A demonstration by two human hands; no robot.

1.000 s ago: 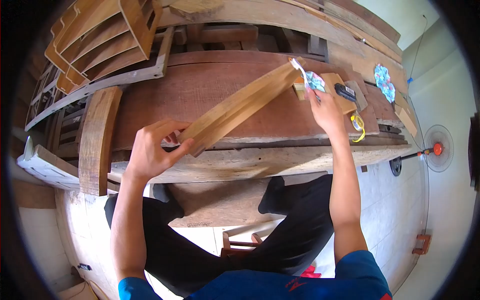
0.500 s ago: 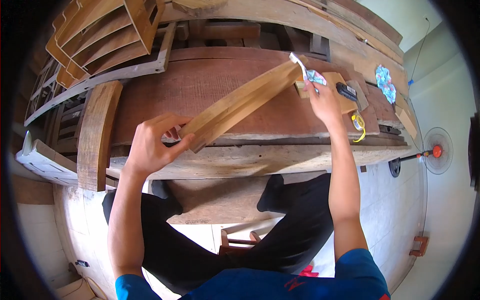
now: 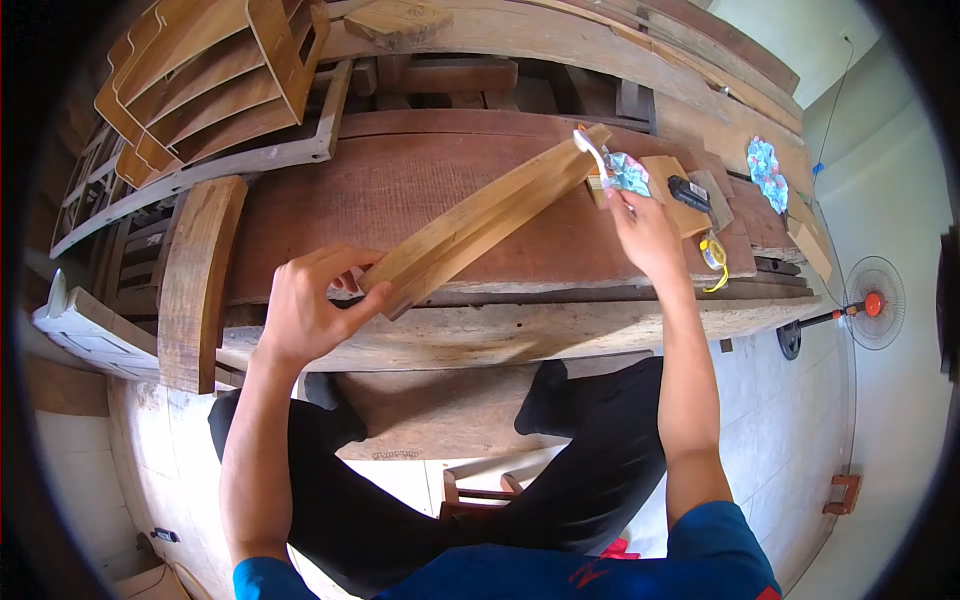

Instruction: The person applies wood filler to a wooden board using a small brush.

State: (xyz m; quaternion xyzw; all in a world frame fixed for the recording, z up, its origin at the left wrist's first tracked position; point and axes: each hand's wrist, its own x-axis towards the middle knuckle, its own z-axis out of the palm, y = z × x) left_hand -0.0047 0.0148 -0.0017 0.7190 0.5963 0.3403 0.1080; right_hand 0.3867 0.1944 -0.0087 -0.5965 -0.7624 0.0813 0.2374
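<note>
My left hand (image 3: 325, 300) grips the near end of a long wooden piece (image 3: 480, 220) with a groove along its length. The piece slants up to the right over the reddish-brown boards (image 3: 300, 220). In my right hand (image 3: 645, 230) is a white toothbrush (image 3: 592, 150), its head against the far end of the wood. Just beyond that hand lies a crumpled blue patterned cloth (image 3: 627, 174). A black device (image 3: 690, 194) rests on a flat piece of wood, and a yellow tape measure (image 3: 713, 252) sits nearer to me.
A wooden tiered rack (image 3: 215, 90) stands at the back left. A thick wooden block (image 3: 200, 285) juts past the bench's left edge. Another blue patterned cloth (image 3: 768, 175) lies at the right, and a fan (image 3: 873, 304) stands beyond the bench.
The toothbrush head has moved slightly down and left along the wood's far end, with my right hand. The whole view has shifted a little. My left hand keeps its hold.
</note>
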